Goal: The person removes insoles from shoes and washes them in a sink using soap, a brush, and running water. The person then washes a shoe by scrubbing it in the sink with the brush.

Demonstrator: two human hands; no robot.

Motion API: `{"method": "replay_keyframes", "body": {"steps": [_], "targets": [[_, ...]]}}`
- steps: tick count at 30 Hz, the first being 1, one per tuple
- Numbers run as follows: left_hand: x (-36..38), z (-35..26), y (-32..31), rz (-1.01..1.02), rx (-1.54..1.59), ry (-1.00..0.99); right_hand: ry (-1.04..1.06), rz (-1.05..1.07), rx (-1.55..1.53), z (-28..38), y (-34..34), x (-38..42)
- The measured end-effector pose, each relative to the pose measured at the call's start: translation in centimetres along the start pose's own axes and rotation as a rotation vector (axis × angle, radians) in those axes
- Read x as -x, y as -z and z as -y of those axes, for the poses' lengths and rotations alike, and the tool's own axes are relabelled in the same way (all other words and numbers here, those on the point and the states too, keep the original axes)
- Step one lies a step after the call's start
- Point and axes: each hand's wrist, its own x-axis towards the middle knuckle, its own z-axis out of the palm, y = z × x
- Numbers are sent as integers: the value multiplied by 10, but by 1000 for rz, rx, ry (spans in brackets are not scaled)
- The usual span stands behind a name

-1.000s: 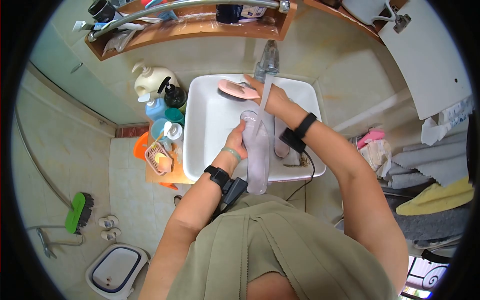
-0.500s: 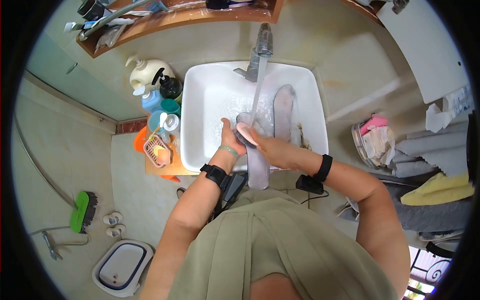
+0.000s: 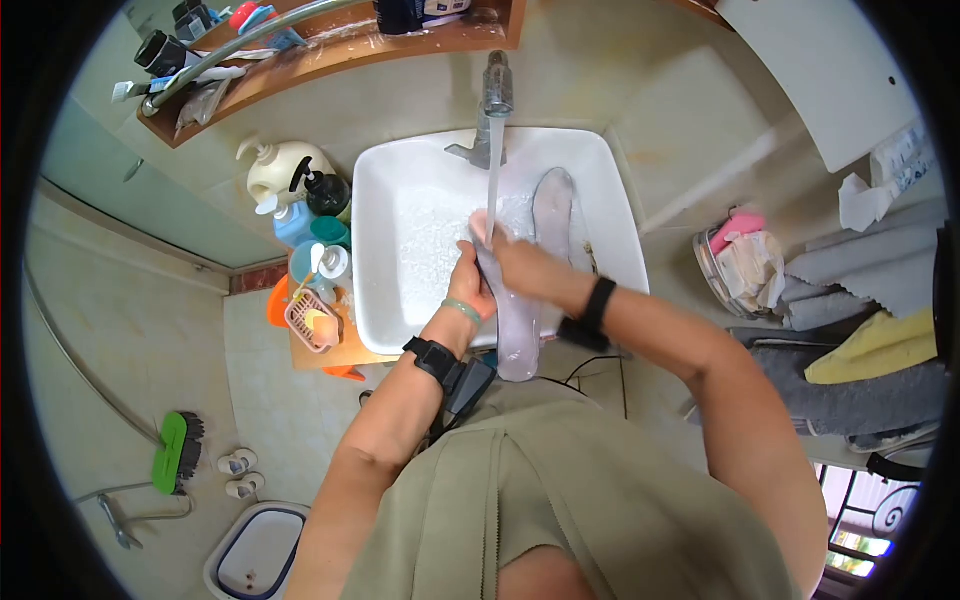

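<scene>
My left hand (image 3: 470, 284) grips a wet, greyish insole (image 3: 517, 338) near its middle, and one end hangs over the sink's front edge. In my right hand (image 3: 525, 268) is a pink-backed scrub brush (image 3: 480, 222), pressed against the insole's far part; its bristles are hidden. Water runs from the tap (image 3: 497, 95) onto that spot. A second greyish insole (image 3: 553, 210) lies in the right side of the white sink (image 3: 375, 250), where foamy water covers part of the basin.
Left of the sink stand several pump bottles (image 3: 325, 193) and a pink soap basket (image 3: 310, 325). Overhead runs a wooden shelf (image 3: 330, 62). Cloths (image 3: 850, 285) hang at the right beside a wire basket (image 3: 740, 260). A green broom head (image 3: 172, 452) is at the lower left.
My right hand has pushed the brush away from me along the insole, towards the tap. The left hand keeps its grip. The whole view has shifted slightly.
</scene>
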Motion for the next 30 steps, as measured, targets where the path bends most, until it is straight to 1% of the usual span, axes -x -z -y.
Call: {"method": "replay_keyframes", "body": {"steps": [1,2,3,4,6,7,8,10,12,14,15,16,18,19,20,22,23,24,26,27,28,30], "targets": [[-3,0,0,54,3,-19,-176,72,-25,-2,5,-12],[-5,-3,1,57,1,-25,-346,141,-49,-2,9,-21],[-5,-8,-1,38,35,-57,-219,87,46,3,2,-13],[-6,-12,1,15,74,-86,-214,88,47,15,3,-7],[-16,-23,6,29,101,-121,-199,194,13,33,6,5],[-21,-24,8,47,121,-149,-36,-10,-9,21,2,2],[-23,-18,13,42,120,-138,-47,-8,-14,12,1,-4],[-18,-20,2,7,151,-205,-305,116,-7,14,20,-22],[-28,-26,8,-22,165,-212,-302,150,-47,21,22,-10],[-37,-34,14,-146,130,-314,-194,155,-10,27,15,-1],[-51,-38,26,-127,195,-362,-194,158,-16,25,13,-2],[-54,-43,31,-137,196,-358,-179,150,16,20,9,-4],[-62,-59,42,-236,0,-397,-146,135,81,7,4,-11],[-82,-72,66,-226,-331,-414,-110,146,64,-3,2,-17],[-78,-81,69,-234,-333,-409,-112,152,57,-12,1,-25],[-63,-95,66,-417,-980,-309,-4,291,103,-21,0,-34],[-56,-95,66,-428,-953,-382,17,210,34,-20,-1,-33],[-58,-95,71,-432,-953,-375,14,216,28,-27,-11,-35],[-68,-98,78,-523,-999,-454,6,395,66,-46,-30,-43],[-58,-96,68,-596,-1001,-476,5,398,69,-45,-30,-38],[-66,-95,75,-597,-997,-474,-5,446,96,-40,-30,-27],[-79,-91,90,-781,-1071,-714,-13,506,128,-36,-26,-7]]}}
